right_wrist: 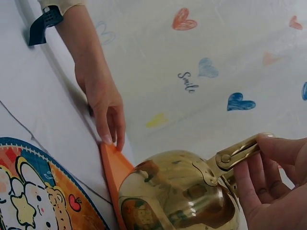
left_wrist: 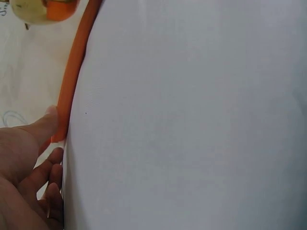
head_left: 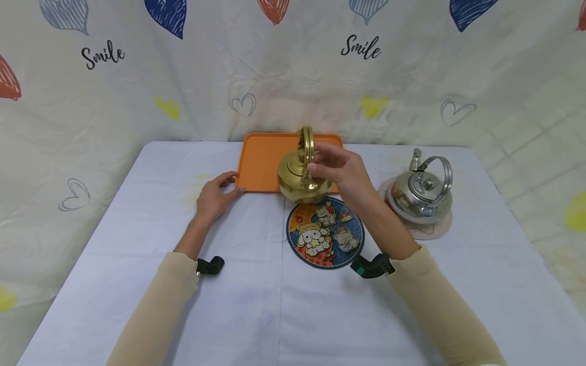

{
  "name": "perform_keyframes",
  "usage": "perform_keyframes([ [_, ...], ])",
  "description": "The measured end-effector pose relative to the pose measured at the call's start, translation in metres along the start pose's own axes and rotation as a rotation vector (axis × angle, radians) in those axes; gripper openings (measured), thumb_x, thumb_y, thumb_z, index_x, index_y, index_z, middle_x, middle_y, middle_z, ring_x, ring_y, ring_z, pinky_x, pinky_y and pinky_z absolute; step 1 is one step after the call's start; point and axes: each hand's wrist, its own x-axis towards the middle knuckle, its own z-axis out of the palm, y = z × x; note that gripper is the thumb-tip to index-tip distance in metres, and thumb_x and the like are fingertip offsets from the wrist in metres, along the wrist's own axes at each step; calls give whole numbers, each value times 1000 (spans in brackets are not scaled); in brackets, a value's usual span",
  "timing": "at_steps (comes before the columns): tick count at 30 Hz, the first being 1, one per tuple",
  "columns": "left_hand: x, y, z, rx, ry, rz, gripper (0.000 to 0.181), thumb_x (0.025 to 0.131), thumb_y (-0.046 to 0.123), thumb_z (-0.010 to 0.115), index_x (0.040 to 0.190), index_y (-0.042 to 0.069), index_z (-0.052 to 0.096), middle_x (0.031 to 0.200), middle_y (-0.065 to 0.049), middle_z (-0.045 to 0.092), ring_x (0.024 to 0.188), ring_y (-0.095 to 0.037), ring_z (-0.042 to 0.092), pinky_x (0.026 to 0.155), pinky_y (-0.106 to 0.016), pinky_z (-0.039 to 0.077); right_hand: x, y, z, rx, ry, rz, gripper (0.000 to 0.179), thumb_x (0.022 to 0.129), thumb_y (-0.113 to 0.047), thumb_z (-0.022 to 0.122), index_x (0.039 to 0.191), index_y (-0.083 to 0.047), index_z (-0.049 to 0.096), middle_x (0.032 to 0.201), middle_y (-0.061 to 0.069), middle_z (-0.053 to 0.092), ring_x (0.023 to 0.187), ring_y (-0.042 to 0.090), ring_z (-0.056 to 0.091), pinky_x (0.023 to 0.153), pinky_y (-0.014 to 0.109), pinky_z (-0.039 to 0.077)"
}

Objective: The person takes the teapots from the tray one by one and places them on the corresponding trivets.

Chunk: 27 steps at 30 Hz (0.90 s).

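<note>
My right hand (head_left: 336,165) grips the upright handle of a shiny brass kettle (head_left: 297,178). In the head view the kettle overlaps the front of an orange tray (head_left: 258,165) and the far rim of a round cartoon mat (head_left: 311,259). Its underside is hidden, and it looks raised. At the tray's near left corner my left hand (head_left: 215,198) holds the edge between thumb and fingers. The right wrist view shows the brass kettle (right_wrist: 177,191) close up, with thumb and fingers around its handle (right_wrist: 240,152). Beyond it, the left hand (right_wrist: 103,96) meets the tray corner.
On the right a silver kettle (head_left: 423,195) stands on a pale round mat (head_left: 432,231). A white cloth (head_left: 229,315) covers the table. Behind its far edge hangs a curtain (head_left: 297,66) printed with hearts and "Smile".
</note>
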Motion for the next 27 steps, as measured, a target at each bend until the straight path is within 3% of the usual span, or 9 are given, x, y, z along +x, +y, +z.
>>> perform_keyframes([
  [15, -1, 0, 0, 6, 5, 14, 56, 98, 40, 73, 149, 25, 57, 140, -6, 65, 134, -29, 56, 106, -54, 47, -23, 4, -15, 34, 8, 36, 38, 93, 3, 72, 125, -16, 72, 98, -6, 68, 93, 9, 65, 83, 23, 60],
  [27, 0, -1, 2, 2, 3, 10, 56, 99, 40, 72, 150, 24, 56, 142, -7, 64, 134, -29, 55, 111, -54, 45, -42, -1, -21, 68, 1, 37, 38, 93, 4, 73, 122, -19, 74, 96, -6, 69, 88, 10, 66, 82, 24, 61],
])
